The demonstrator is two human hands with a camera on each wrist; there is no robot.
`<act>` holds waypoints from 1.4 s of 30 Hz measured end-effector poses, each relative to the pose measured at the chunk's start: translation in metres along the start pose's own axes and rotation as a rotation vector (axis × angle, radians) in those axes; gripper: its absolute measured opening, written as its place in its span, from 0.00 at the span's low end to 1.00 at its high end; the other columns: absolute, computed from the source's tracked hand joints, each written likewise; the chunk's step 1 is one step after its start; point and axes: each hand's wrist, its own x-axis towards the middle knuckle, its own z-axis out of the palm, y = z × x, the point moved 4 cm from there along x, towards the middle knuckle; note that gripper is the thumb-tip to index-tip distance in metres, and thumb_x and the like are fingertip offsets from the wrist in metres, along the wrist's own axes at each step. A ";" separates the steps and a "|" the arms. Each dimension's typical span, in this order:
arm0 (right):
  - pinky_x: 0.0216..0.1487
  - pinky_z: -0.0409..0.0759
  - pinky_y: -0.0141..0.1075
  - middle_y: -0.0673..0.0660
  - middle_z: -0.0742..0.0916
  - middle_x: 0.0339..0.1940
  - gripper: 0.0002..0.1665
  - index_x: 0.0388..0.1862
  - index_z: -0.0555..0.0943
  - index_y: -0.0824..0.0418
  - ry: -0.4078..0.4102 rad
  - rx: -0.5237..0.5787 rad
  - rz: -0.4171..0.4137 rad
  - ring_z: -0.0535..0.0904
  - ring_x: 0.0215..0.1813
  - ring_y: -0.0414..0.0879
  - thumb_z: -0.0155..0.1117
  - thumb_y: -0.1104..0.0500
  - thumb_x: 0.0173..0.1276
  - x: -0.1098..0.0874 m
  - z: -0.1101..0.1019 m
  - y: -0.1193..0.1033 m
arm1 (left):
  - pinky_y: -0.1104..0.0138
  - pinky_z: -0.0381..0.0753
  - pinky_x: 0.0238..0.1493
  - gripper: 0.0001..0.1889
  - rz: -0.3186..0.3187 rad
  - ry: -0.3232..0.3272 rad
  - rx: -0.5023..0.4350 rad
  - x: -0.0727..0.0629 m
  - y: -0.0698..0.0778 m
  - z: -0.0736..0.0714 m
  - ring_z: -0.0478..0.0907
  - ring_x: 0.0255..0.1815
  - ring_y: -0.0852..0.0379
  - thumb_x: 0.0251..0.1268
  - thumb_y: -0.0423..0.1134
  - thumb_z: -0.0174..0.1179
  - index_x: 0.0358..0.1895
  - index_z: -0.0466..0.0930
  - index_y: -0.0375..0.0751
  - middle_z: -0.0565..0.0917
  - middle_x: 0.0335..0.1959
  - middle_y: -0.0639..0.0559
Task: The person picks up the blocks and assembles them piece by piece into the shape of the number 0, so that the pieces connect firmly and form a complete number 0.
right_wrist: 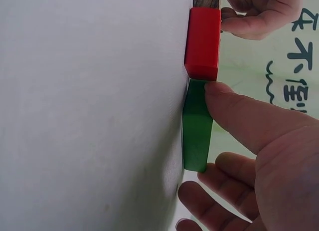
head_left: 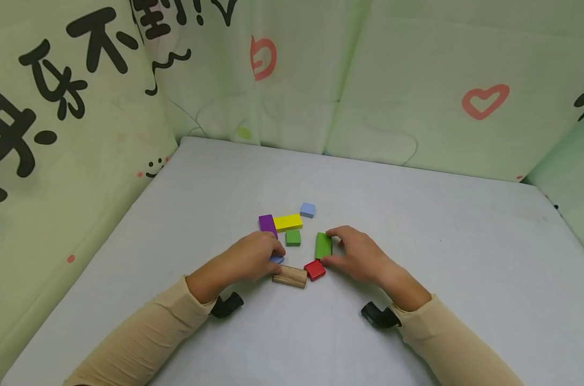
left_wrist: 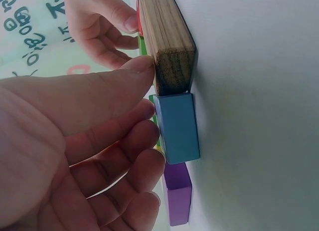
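Observation:
In the head view, my left hand (head_left: 255,256) reaches over a blue block (left_wrist: 178,128). Its thumb touches the end of a wood-grain block (head_left: 290,276), and its loosely bent fingertips lie along the blue block's upper edge. My right hand (head_left: 358,254) holds a longer green block (head_left: 323,245) by its two ends, thumb at the near end and a finger at the far one. A red block (head_left: 315,270) sits at an angle between the green block and the wood-grain block. Beyond the left hand, a purple block (head_left: 267,224) meets the blue block's far end.
Past the purple block, a yellow block (head_left: 288,222) continues the curve. A small green block (head_left: 293,238) lies inside it, and a light blue block (head_left: 308,209) lies farther back. The white tabletop (head_left: 441,241) runs back to printed curtains (head_left: 417,64).

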 end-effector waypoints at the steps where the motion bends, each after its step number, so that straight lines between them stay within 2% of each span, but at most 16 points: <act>1: 0.56 0.78 0.50 0.64 0.79 0.60 0.35 0.65 0.73 0.70 0.000 0.001 0.000 0.79 0.53 0.56 0.72 0.53 0.65 0.000 0.000 0.000 | 0.59 0.76 0.59 0.17 -0.002 -0.001 0.000 0.000 0.000 0.000 0.77 0.49 0.52 0.62 0.38 0.72 0.53 0.86 0.37 0.82 0.46 0.49; 31: 0.58 0.77 0.51 0.64 0.79 0.61 0.33 0.65 0.73 0.70 0.005 0.002 -0.006 0.79 0.54 0.56 0.71 0.54 0.66 -0.004 -0.001 -0.002 | 0.60 0.76 0.59 0.17 -0.020 -0.007 0.001 0.000 0.001 -0.001 0.77 0.49 0.52 0.62 0.38 0.72 0.53 0.86 0.38 0.82 0.46 0.50; 42: 0.56 0.78 0.51 0.63 0.80 0.60 0.32 0.63 0.74 0.69 0.042 0.010 -0.027 0.79 0.53 0.57 0.73 0.55 0.65 -0.008 -0.002 -0.008 | 0.60 0.77 0.59 0.17 -0.029 -0.011 0.004 0.001 0.000 0.001 0.77 0.49 0.53 0.62 0.39 0.72 0.53 0.86 0.39 0.82 0.45 0.51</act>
